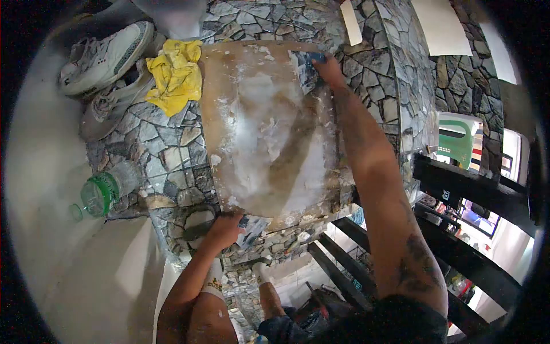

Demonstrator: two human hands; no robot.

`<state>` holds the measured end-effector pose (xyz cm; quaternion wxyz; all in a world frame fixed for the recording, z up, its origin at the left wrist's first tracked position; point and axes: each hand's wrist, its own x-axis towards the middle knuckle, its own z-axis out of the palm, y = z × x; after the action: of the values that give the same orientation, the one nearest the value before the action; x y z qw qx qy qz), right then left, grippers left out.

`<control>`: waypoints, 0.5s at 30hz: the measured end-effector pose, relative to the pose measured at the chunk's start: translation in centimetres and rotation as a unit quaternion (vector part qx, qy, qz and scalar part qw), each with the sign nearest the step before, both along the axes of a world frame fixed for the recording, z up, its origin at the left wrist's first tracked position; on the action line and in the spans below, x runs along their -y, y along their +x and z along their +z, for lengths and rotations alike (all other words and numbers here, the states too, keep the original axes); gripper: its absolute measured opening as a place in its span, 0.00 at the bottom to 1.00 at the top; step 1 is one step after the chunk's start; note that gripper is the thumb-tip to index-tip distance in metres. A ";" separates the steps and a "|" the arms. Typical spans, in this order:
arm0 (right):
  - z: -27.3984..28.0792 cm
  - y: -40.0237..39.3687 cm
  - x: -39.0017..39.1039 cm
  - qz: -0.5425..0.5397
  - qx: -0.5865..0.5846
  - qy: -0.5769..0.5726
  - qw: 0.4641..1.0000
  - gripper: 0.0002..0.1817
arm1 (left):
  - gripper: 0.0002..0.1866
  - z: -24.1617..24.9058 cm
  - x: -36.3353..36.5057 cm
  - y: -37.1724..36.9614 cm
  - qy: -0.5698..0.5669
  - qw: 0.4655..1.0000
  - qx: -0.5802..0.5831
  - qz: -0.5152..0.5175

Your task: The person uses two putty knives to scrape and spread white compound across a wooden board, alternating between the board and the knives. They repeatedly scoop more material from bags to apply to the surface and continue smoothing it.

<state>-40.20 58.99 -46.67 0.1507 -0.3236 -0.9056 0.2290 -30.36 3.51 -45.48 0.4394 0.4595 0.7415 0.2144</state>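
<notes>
A brown board-like panel, smeared with white residue, lies in front of me on a stone-patterned surface. At its far right corner, my right hand is closed on the edge of a stone-patterned sheet piece. My left hand is at the panel's near edge, fingers closed on a second small stone-patterned piece. The fingertips of both hands are partly hidden.
A yellow cloth lies left of the panel, beside grey-white shoes. A clear bottle with a green label lies at left. Black railing bars and a green chair are at right. White strips lie at the back.
</notes>
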 end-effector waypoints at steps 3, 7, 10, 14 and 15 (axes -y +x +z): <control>2.6 -3.0 0.8 -0.048 0.168 -0.049 0.983 0.24 | 0.29 -0.5 -0.1 0.4 0.018 1.000 0.016 0.013; -1.1 -7.9 -2.3 -0.072 0.108 0.078 0.988 0.27 | 0.27 0.3 -0.5 -0.1 -0.061 0.998 0.013 -0.023; -0.1 -10.2 -1.8 -0.064 0.077 0.071 0.992 0.28 | 0.27 0.3 -0.1 0.1 0.033 0.999 0.022 0.022; 2.0 -11.0 -1.8 0.046 0.106 0.101 0.988 0.29 | 0.26 0.6 -0.1 -0.5 0.037 0.999 0.026 0.008; 1.7 -11.1 -2.8 0.085 0.100 0.116 0.984 0.29 | 0.26 1.0 -0.4 -0.5 0.019 1.000 0.025 0.001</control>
<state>-51.29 61.78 -44.93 0.0759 -0.2469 -0.9608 0.1005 -30.88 3.91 -44.48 0.4486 0.4614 0.7266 0.2406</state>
